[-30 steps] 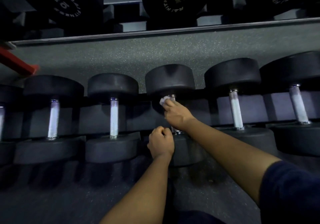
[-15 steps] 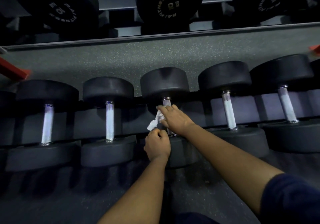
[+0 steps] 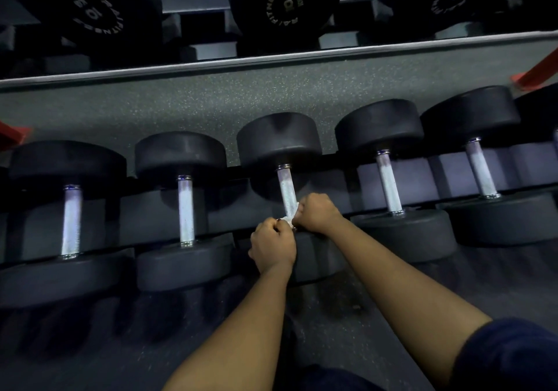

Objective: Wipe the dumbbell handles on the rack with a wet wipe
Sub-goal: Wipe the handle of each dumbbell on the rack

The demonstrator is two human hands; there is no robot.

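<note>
Dumbbell rack (image 3: 447, 164), wipe (image 3: 292, 217) low on middle handle (image 3: 287, 188), gripped by curled left hand (image 3: 271, 244) and right hand (image 3: 317, 214)

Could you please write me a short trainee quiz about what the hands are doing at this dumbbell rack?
1. Which handle is the wet wipe on? A) the leftmost B) the central handle C) the rightmost
2. True or false: the left hand lies open and flat.
3. Fill in: the right hand grips the handle's ____ end (near or far).
Key: 1 B; 2 false, its fingers are curled beside the wipe; 3 near.
</note>
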